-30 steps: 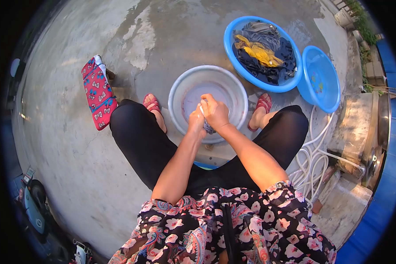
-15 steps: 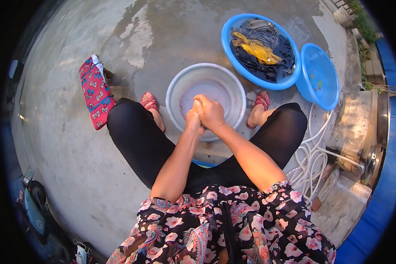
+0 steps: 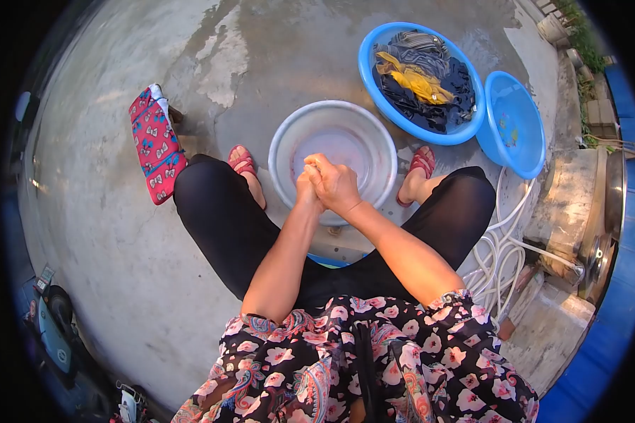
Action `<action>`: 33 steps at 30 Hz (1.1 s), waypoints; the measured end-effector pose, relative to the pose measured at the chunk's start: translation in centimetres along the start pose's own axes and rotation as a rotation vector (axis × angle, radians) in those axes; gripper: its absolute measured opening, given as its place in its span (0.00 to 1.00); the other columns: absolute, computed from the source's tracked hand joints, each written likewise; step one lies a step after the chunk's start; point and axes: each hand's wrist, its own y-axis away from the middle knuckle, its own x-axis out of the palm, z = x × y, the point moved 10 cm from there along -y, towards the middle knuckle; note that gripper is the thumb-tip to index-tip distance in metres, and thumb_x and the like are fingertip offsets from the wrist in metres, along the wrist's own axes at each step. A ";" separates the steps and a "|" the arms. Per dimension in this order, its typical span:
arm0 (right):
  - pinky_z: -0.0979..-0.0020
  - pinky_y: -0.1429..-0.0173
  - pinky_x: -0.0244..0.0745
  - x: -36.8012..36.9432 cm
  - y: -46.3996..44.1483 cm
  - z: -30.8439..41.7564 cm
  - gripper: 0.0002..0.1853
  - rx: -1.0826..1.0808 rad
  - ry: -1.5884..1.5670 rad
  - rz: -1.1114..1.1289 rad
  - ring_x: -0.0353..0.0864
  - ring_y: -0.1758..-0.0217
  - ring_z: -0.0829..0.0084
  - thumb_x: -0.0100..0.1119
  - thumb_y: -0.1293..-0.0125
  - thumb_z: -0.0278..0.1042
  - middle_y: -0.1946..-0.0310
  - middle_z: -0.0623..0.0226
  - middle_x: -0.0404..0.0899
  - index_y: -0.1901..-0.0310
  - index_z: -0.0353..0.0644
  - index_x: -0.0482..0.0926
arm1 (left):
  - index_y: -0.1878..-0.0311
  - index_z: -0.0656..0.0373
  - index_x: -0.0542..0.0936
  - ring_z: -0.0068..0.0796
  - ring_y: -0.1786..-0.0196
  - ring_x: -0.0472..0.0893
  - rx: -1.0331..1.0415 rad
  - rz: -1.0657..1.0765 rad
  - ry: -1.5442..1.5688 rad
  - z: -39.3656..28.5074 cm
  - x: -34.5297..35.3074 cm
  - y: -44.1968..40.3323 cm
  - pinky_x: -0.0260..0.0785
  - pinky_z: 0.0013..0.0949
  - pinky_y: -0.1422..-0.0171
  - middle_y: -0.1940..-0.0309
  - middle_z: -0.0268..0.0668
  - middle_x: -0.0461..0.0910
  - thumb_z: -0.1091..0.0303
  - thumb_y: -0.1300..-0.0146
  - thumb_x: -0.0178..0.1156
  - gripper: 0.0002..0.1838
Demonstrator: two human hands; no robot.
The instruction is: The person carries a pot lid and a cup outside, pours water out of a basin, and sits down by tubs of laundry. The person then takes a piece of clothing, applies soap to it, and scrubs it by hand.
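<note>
Over the near half of a pale plastic basin (image 3: 281, 134), both of my hands are pressed together. My right hand (image 3: 339, 186) is closed, its fingers wrapped over the left. My left hand (image 3: 306, 189) is closed too and mostly covered by the right. Anything inside the clasp is hidden from me. The basin's bottom looks pinkish white, and it stands on the ground between my feet.
A blue tub (image 3: 365, 63) at the upper right holds dark clothes and a yellow garment (image 3: 420, 82). Against it leans a smaller blue basin (image 3: 518, 116). A coiled white hose (image 3: 497, 264) lies right. A padded pink seat (image 3: 155, 148) stands left; a scooter (image 3: 55, 338) is lower left.
My right hand has turned slightly over the left, its knuckles shifting a little leftward. Both hands stay clasped above the basin. The whole view has shifted slightly.
</note>
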 end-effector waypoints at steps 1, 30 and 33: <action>0.59 0.75 0.70 -0.3 0.4 1.0 0.08 -0.087 -0.040 -0.035 0.76 0.79 0.56 0.48 0.41 0.40 0.83 0.58 0.76 0.66 0.48 0.74 | 0.61 0.57 0.71 0.30 0.67 0.77 0.018 0.014 -0.053 0.1 -0.4 -0.3 0.71 0.36 0.65 0.68 0.35 0.74 0.56 0.34 0.40 0.15; 0.61 0.73 0.70 -0.4 -0.1 -3.0 0.08 0.121 0.009 -0.014 0.77 0.77 0.57 0.51 0.41 0.40 0.82 0.60 0.76 0.66 0.47 0.75 | 0.64 0.55 0.71 0.28 0.69 0.75 0.033 0.049 -0.039 0.4 1.0 0.4 0.70 0.33 0.69 0.70 0.34 0.73 0.58 0.34 0.38 0.14; 0.61 0.73 0.70 -0.1 -0.4 -2.1 0.08 0.126 0.072 0.032 0.77 0.77 0.56 0.51 0.42 0.40 0.82 0.59 0.76 0.66 0.48 0.75 | 0.66 0.56 0.70 0.36 0.67 0.77 0.041 -0.050 -0.126 0.4 -1.4 -0.6 0.73 0.41 0.63 0.69 0.40 0.74 0.55 0.35 0.35 0.17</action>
